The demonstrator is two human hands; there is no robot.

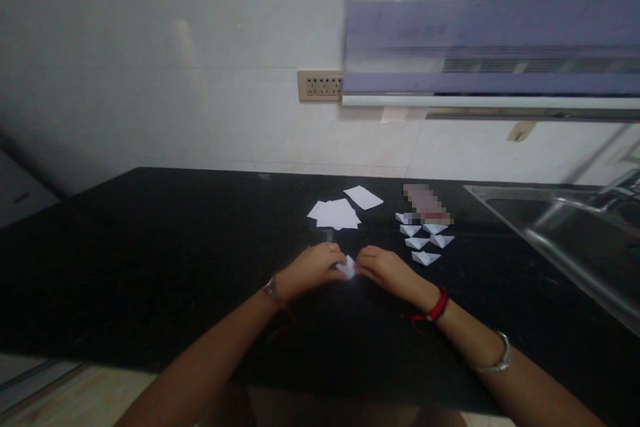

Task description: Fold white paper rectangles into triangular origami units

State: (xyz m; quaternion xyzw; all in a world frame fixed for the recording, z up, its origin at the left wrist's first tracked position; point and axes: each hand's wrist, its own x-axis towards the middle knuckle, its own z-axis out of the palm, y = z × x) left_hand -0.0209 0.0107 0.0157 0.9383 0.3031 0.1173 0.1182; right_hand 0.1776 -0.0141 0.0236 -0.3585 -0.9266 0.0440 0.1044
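Between my two hands is a small folded piece of white paper [349, 267], just above or on the black countertop. My left hand [313, 268] pinches its left side, the thumb below and the fingers curled over. On the right side, the bent fingertips of my right hand [385, 270] close on its edge. Part of the paper is hidden by my fingers. Beyond my hands lies a loose stack of white paper sheets [338, 213], with a single sheet [363, 197] behind it. Several folded paper boats [425, 257] stand in rows to the right.
The black countertop [175, 233] runs along a tiled wall. A blurred-out rectangular object [426, 203] lies behind the boats. At the right is a metal sink [545, 237] with a faucet [620, 188]. A socket panel [320, 86] and a purple striped blind [490, 20] are on the wall.
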